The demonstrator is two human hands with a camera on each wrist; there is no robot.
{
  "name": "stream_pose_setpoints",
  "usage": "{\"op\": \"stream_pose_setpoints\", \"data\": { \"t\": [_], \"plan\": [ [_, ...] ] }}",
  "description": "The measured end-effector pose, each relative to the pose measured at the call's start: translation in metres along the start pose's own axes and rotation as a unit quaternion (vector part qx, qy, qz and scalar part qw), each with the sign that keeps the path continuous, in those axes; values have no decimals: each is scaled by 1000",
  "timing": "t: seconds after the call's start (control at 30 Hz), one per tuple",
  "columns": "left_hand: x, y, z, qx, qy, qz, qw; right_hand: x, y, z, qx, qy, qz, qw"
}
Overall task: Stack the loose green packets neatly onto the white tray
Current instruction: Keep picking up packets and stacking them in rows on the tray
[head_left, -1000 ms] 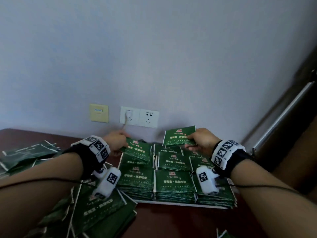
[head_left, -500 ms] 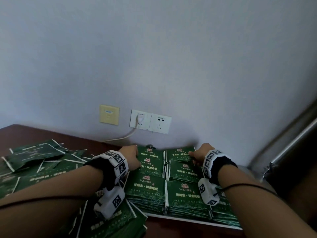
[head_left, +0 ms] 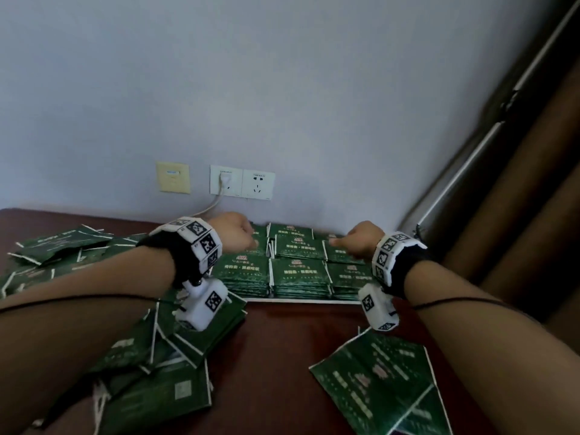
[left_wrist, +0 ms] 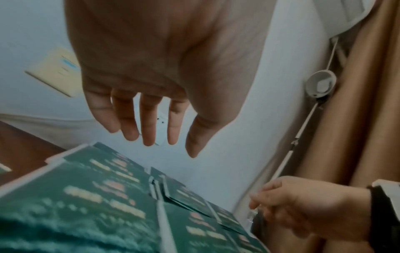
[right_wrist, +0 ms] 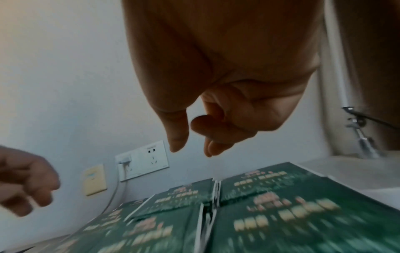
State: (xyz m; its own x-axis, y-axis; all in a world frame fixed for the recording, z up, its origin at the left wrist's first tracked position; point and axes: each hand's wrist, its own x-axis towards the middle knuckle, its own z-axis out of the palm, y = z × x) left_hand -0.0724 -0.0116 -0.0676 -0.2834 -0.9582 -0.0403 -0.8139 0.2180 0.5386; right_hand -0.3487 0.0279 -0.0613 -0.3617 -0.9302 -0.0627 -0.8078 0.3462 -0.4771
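Several stacks of green packets (head_left: pixel 299 274) fill the white tray (head_left: pixel 301 300), set against the wall. My left hand (head_left: pixel 248 243) hovers over the back left stacks; the left wrist view shows its fingers (left_wrist: pixel 149 130) straight, spread and empty. My right hand (head_left: pixel 337 243) hangs over the back right stacks, and its fingers (right_wrist: pixel 207 130) curl loosely with nothing in them. Loose green packets lie in a heap at the left (head_left: pixel 62 246), under my left forearm (head_left: pixel 163 394) and near my right forearm (head_left: pixel 376 381).
The dark wooden table (head_left: pixel 276 356) shows bare wood in front of the tray. On the wall behind are a white double socket (head_left: pixel 241 182) with a cable plugged in and a yellow plate (head_left: pixel 173 177). A brown curtain (head_left: pixel 518 215) hangs at the right.
A second ago each hand held a green packet. Both packets went onto the back stacks, and both hands have since let go and lifted off, empty.
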Motion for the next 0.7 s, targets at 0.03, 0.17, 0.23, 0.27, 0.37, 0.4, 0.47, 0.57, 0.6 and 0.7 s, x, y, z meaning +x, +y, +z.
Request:
{"op": "stream_pose_setpoints", "data": {
  "t": [0.03, 0.17, 0.23, 0.27, 0.37, 0.4, 0.47, 0.57, 0.6, 0.7],
  "plan": [
    [-14, 11, 8, -13, -14, 16, 1000, -15, 13, 4, 2, -6, 1, 1000],
    [-62, 47, 50, -4, -91, 85, 992, -69, 61, 21, -6, -46, 16, 999],
    [-82, 63, 77, -1, -145, 109, 983, -93, 87, 27, 21, -76, 49, 996],
    [-90, 70, 91, 3, -169, 117, 979, -103, 99, 28, 34, -84, 66, 994],
    [-105, 92, 128, 31, -222, 139, 965, -124, 132, 27, 69, -58, 104, 991],
    [-106, 97, 137, 46, -232, 143, 961, -129, 142, 26, 67, -47, 116, 990],
    [-110, 108, 151, 80, -245, 152, 954, -139, 158, 22, 26, -41, 139, 989],
    [-106, 115, 163, 131, -247, 144, 949, -148, 166, 16, -62, -79, 167, 981],
    [-104, 116, 165, 138, -251, 138, 948, -149, 165, 15, -83, -97, 175, 976],
    [-95, 115, 170, 124, -283, 120, 944, -147, 164, 16, -88, -129, 184, 970]
  ]
}}
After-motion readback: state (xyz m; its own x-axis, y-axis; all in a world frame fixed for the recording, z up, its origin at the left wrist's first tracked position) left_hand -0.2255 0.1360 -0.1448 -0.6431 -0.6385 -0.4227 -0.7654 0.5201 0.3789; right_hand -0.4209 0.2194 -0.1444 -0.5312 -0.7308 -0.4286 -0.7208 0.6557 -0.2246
